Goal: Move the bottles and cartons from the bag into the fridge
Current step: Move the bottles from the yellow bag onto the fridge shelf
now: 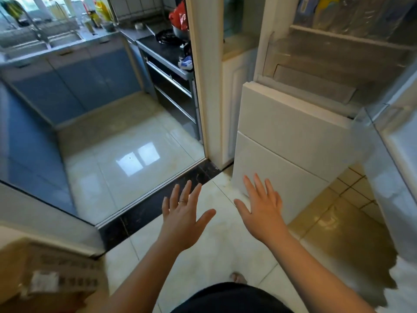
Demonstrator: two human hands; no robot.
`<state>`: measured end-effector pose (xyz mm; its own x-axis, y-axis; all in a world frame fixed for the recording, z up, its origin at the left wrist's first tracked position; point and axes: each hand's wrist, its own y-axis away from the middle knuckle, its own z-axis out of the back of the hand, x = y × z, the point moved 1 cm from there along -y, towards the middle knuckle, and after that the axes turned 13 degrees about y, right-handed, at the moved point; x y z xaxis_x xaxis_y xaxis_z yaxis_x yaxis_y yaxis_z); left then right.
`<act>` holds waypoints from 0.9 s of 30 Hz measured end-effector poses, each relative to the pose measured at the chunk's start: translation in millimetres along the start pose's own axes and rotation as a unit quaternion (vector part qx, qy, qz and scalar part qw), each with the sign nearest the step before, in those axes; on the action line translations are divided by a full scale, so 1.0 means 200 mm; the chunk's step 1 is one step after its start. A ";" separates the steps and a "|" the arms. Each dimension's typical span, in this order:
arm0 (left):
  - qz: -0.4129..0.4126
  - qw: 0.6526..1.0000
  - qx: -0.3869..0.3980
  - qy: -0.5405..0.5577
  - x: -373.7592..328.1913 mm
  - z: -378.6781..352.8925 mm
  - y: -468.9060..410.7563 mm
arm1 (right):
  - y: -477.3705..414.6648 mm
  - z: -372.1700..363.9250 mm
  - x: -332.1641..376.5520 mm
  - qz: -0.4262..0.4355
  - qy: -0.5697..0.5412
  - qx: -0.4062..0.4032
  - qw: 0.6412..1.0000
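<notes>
corner: blurred brown printed object, lower left; cannot tell what it is
cabinets: blue-fronted kitchen cabinets beyond dark threshold
left hand: left hand spread, empty, above pale floor tiles
right hand: right hand spread, empty, before white fridge
fridge: at right; upper compartment open; contents blurred

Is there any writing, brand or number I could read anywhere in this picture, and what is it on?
Nothing here can be read.
Cardboard box, bottom left: rows of dark print, too blurred.
White label on that box: blurred.
Red bag, top centre: pale marks, too small.
</notes>
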<state>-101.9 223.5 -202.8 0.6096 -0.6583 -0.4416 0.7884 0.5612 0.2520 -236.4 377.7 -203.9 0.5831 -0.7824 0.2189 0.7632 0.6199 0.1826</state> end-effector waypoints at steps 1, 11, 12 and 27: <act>-0.005 1.000 0.001 -0.002 0.02 -0.01 0.06 | 0.07 -0.01 0.01 0.000 0.004 0.002 1.000; -0.037 0.996 0.065 0.049 0.13 -0.33 0.65 | 0.90 -0.29 -0.02 -0.042 0.002 0.033 0.999; -0.044 0.995 0.075 0.052 0.11 -0.37 0.71 | 0.99 -0.31 -0.04 -0.055 -0.004 0.038 0.998; -0.185 0.964 0.184 0.047 -0.54 -0.91 1.30 | 1.89 -0.34 -0.76 -0.227 -0.056 -0.025 0.972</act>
<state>21.4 531.8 -247.0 0.2850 -0.7208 -0.6318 0.9366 0.0691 0.3435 -17.8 727.1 -234.1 0.1516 -0.9612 0.2306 0.9489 0.2069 0.2383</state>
